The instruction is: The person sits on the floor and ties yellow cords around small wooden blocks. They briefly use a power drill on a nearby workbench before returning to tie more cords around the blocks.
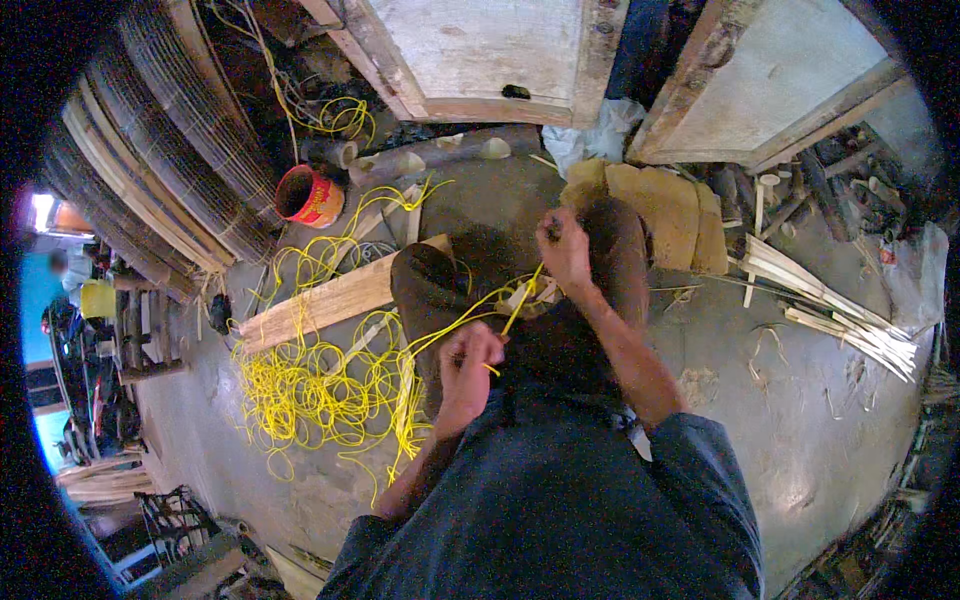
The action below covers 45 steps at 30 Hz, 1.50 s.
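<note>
- The left hand (468, 372) is holding yellow cord (275, 395) between narrowed fingers;
- the right hand (566, 250) is hovering by the right knee (622, 238), fingers bent; I cannot tell whether it is gripping any cord;
- the cord's tangle is lying toward the floor's (790, 440) left edge, beside a wooden plank (322, 303);
- pale wood strips (835, 305) are lying toward its right edge.

A red tub (322, 204) stands on the floor. Left of it I see dark slatted panels (185, 125); just right, a log (452, 156). Farther right of the tub lie brown cardboard (668, 215) and pale wooden strips (835, 300); nearer than it, a plank (325, 305).
</note>
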Motion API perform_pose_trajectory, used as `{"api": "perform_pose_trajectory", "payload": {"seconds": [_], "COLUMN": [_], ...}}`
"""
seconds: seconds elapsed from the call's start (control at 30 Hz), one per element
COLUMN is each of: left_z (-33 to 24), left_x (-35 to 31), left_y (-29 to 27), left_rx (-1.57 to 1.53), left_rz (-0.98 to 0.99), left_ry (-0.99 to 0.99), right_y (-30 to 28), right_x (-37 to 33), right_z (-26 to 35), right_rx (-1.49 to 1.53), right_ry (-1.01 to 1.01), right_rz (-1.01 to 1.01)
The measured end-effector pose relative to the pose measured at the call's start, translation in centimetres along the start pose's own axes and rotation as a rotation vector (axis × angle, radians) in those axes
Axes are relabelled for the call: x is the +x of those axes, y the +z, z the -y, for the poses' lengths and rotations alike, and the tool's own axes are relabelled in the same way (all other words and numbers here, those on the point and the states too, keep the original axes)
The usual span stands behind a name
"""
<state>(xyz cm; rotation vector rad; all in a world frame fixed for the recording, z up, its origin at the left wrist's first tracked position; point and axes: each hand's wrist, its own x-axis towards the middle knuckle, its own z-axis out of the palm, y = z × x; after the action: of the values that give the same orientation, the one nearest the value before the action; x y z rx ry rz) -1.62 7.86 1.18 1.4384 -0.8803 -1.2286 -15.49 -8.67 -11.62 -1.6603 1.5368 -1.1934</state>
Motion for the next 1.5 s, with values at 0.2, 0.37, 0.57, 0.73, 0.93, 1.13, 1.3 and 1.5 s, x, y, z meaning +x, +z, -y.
{"api": "perform_pose_trajectory", "payload": {"seconds": [0.2,0.37,0.57,0.73,0.93,1.13,1.3,1.5], "left_z": [2.5,-1.7,-3.3,-3.6,0.7,0.6,0.2,1.3], "left_x": [2.5,8.0,9.8,9.8,10.0,9.3,8.0,6.6], "left_y": [-3.7,-4.9,-4.5,-0.3,0.1,0.5,0.8,0.9], "left_rx": [0.839,0.629,0.643,0.608,0.169,0.073,0.485,-0.012], "left_rz": [-0.030,-0.204,0.207,0.529,0.212,-0.065,0.048,-0.057], "left_ry": [0.439,0.249,0.563,0.329,0.253,0.097,0.240,-0.269], "right_y": [-2.6,-4.1,-6.5,-5.0,-8.1,-6.9,-5.2,-5.2], "right_x": [2.6,3.3,4.4,4.3,3.6,-5.5,-3.8,-1.9], "right_z": [5.4,8.8,13.0,13.0,12.2,9.6,9.9,9.7], "right_rx": [0.277,0.338,0.267,0.303,0.067,0.199,0.494,0.941], "right_ry": [-0.159,-0.088,-0.199,-0.406,-0.145,0.096,0.364,0.612], "right_rz": [0.466,0.669,0.838,0.640,0.307,0.411,0.222,0.168]}}
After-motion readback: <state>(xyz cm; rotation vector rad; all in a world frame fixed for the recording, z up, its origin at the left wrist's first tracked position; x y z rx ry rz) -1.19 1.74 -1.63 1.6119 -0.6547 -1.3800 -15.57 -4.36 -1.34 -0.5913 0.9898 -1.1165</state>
